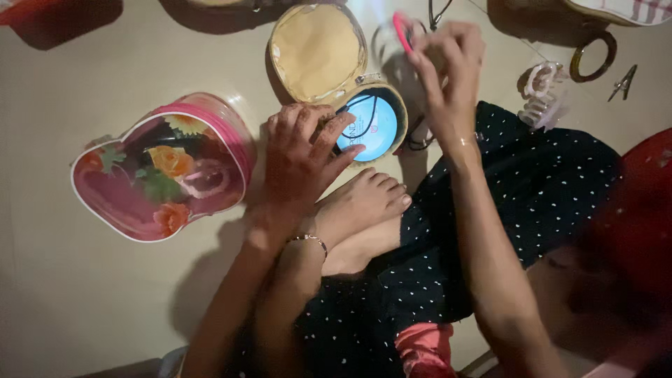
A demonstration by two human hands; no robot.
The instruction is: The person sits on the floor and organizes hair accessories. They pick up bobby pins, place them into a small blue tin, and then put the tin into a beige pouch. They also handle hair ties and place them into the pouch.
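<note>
My left hand [302,154] rests on the rim of an open round pouch [395,105], its fingers over a blue round tin [374,126] that lies inside with a black hair tie on it. The pouch's beige lid [318,52] is flipped back behind it. Raised above the floor to the right of the pouch, my right hand [448,66] pinches a small pink clip [402,31] between its fingertips. A black hair tie [418,138] lies on the floor just under that hand.
A heart-shaped pink floral pouch [164,168] lies on the left. A white claw clip [542,91], a brown ring clip [593,56] and a small dark pin [623,84] lie at the right. My foot [364,203] and dotted black garment [518,196] fill the middle.
</note>
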